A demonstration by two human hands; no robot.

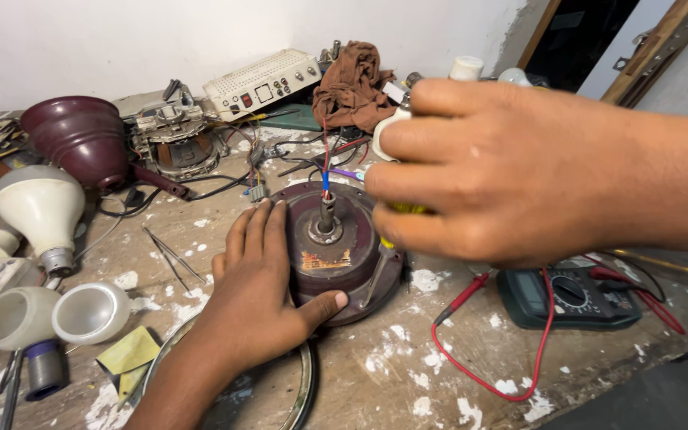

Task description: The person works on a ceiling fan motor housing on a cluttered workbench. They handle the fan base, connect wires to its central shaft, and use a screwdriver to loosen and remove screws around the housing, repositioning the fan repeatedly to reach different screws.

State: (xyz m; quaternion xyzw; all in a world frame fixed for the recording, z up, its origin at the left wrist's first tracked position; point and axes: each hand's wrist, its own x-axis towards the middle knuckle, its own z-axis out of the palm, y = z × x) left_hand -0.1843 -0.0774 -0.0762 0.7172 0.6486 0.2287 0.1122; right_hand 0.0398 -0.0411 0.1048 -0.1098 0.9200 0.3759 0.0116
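Observation:
A round maroon fan motor (336, 275) lies flat on the paint-spattered wooden bench (408, 374), its steel shaft (326, 216) standing up with red and blue wires coming out of the top. My left hand (260, 287) rests flat on the motor's left rim, thumb pressed along the front edge. My right hand (487, 175) hovers over the motor's right side, fingers closed round a yellow-handled screwdriver (408, 209) whose metal blade (376, 279) reaches down to the motor's front right edge.
A multimeter (571, 299) with red leads lies at the right. To the left are lamp shells (41, 207), a maroon cone cover (81, 135), tweezers (170, 255) and another motor (177, 143). A white box device (264, 82) and brown rag (356, 80) sit by the wall. A metal ring (306, 390) lies in front.

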